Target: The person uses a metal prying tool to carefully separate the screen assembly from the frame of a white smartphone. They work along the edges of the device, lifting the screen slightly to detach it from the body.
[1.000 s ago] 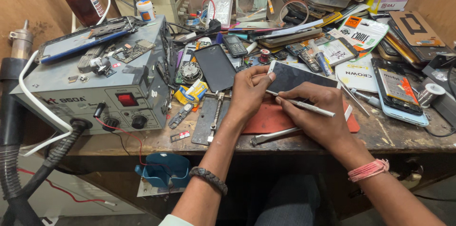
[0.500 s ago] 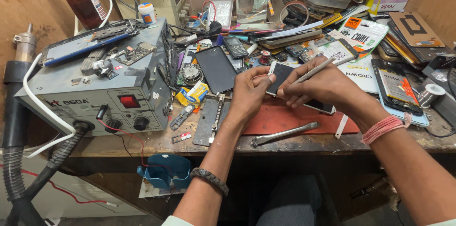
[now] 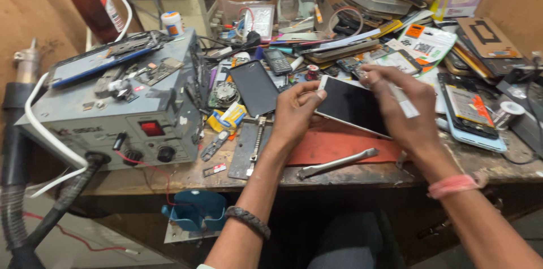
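The smartphone point(image 3: 352, 105) is clamped by left hand point(image 3: 294, 112) fingers above the red mat point(image 3: 339, 146) on a cluttered wooden bench point(image 3: 486, 161); right hand point(image 3: 404, 111) fingers are closed on a blurred slim tool point(image 3: 406, 102).

Glossy glass phone point(image 3: 353, 105) over a matt red rubbery mat point(image 3: 334, 146), scuffed wooden bench point(image 3: 481, 161), dull metal tweezers point(image 3: 337, 164).
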The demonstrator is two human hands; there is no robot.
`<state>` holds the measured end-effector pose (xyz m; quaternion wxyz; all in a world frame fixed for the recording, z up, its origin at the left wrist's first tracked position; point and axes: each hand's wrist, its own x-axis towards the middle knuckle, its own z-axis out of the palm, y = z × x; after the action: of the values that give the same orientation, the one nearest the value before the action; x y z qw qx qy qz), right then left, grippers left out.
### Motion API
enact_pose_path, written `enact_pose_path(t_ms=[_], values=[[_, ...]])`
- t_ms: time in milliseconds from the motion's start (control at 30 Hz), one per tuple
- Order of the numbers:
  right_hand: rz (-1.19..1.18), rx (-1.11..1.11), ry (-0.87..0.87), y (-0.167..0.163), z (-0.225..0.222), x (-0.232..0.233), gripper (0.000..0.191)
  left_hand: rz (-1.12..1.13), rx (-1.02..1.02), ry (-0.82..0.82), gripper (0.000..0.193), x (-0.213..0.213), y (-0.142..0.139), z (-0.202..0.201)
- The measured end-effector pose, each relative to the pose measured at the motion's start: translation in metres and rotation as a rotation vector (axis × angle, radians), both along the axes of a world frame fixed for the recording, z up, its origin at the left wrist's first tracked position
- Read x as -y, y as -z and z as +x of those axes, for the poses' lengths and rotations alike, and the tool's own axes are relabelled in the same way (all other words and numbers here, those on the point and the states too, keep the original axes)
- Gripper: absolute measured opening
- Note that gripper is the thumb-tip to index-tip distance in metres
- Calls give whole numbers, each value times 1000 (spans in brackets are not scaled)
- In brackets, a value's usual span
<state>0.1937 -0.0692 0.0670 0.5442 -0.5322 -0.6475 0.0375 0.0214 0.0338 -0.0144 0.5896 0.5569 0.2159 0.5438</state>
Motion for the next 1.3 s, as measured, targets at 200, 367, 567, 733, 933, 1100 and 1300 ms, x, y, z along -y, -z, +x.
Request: enact_pose_path(t_ms=[200,367,567,733,933,1100,1300], values=[[135,518,-164,11,2,-7,92,-13,45,45,31,4,-5,-3],[91,490,-31,16,5,-8,84,0,75,-9,34,9,-17,-4],[145,405,207,17,7,-8,80,-280,11,-68,29,19,-26,5],[160,409,246,18,5,-8,80,-179,-26,-135,24,30,-28,13],[166,407,262,17,3,-8,78,-136,-15,-184,21,37,-31,16],[192,432,265,17,2,-6,77,-182,-23,-188,20,39,-33,15],[206,453,251,15,0,-4,79,-163,-86,-193,23,32,-28,17]])
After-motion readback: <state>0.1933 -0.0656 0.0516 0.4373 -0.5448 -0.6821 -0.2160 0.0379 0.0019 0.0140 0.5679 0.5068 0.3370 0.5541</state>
